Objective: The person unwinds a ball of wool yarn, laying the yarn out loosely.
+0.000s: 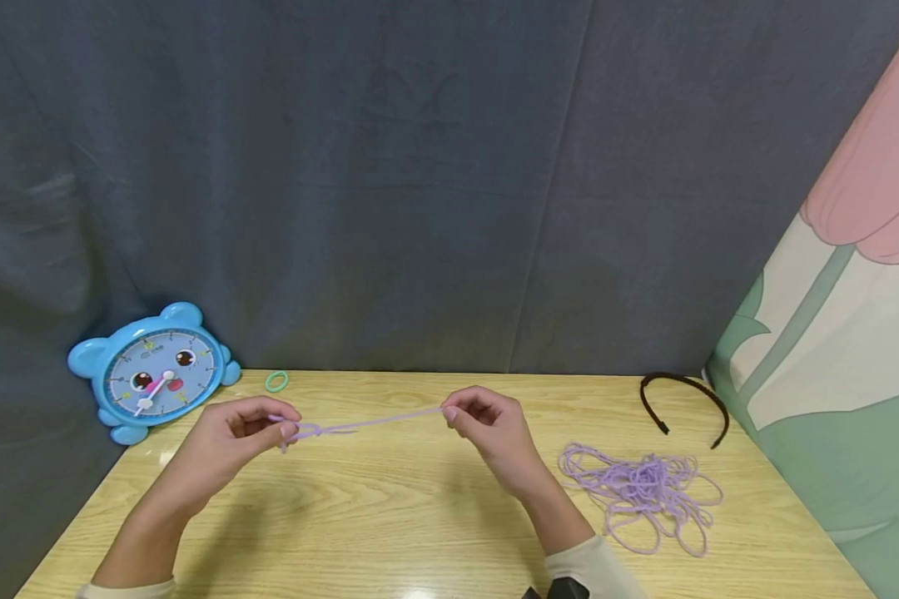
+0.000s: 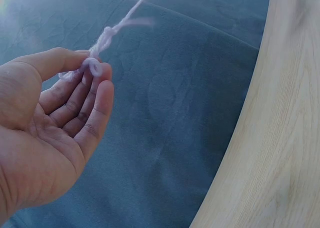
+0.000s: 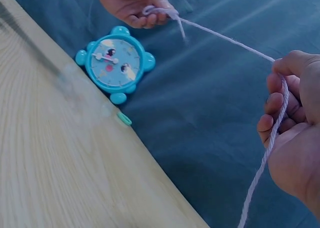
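Between finger and thumb, my left hand [image 1: 232, 437] pinches a knotted, looped part of a lilac yarn [image 1: 389, 418]. In the left wrist view the knot [image 2: 105, 37] sits just past the fingertips, and a small loop curls over them. My right hand [image 1: 498, 433] pinches the same yarn farther along, so the strand runs straight between both hands above the table. From the right hand the yarn [image 3: 257, 175] hangs down across the palm, as the right wrist view shows. A short loose tail sticks out near the knot.
A loose heap of lilac yarn [image 1: 644, 487] lies on the wooden table [image 1: 389, 516] at the right. Behind it is a dark headband [image 1: 685, 379]. A blue toy clock [image 1: 165, 374] and a small green ring [image 1: 276, 381] are at the back left, before a dark curtain [image 1: 389, 183].
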Tool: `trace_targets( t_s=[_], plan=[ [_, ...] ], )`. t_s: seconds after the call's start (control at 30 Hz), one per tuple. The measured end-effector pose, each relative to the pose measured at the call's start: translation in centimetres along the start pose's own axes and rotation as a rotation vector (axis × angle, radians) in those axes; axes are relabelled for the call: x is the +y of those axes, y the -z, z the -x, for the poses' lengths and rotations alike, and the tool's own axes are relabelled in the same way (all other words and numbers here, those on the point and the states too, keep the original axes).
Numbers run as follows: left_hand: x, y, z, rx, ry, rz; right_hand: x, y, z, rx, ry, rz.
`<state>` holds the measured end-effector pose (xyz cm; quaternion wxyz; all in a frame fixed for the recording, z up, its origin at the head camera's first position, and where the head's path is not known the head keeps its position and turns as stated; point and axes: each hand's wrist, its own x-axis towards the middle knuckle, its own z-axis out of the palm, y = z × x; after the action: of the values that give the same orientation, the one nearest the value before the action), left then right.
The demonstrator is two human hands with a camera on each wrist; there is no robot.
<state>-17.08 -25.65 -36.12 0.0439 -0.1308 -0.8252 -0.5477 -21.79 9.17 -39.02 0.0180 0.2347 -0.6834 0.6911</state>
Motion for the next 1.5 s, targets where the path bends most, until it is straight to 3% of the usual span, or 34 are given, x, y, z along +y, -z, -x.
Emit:
trace_targets(
  t_s=[0.17, 0.53, 0.83, 1.03, 1.3, 1.5],
  plan=[
    [0.1, 0.1, 0.0, -0.004, -0.006, 0.005, -0.2, 1.4, 0.1, 0.026, 0.013, -0.036],
    [0.1, 0.1, 0.0, -0.005, 0.01, -0.003, -0.9, 4.3, 0.7, 0.157, 0.003, 0.023],
    [0.1, 0.1, 0.0, -0.013, 0.002, 0.014, -1.0, 6.8, 1.3, 0.205, 0.04, 0.025],
    [0.1, 0.1, 0.1, -0.022, 0.008, 0.015, -1.3, 8.1, 1.7, 0.244, 0.043, -0.026],
    [0.1, 0.2, 0.2, -0.002, 0.003, -0.019, -2.1, 10.0, 2.1, 0.238, 0.1, -0.147],
    [0.2, 0.2, 0.2, -0.018, -0.021, -0.006, -2.4, 11.0, 2.1, 0.32, 0.14, -0.235]
  ],
)
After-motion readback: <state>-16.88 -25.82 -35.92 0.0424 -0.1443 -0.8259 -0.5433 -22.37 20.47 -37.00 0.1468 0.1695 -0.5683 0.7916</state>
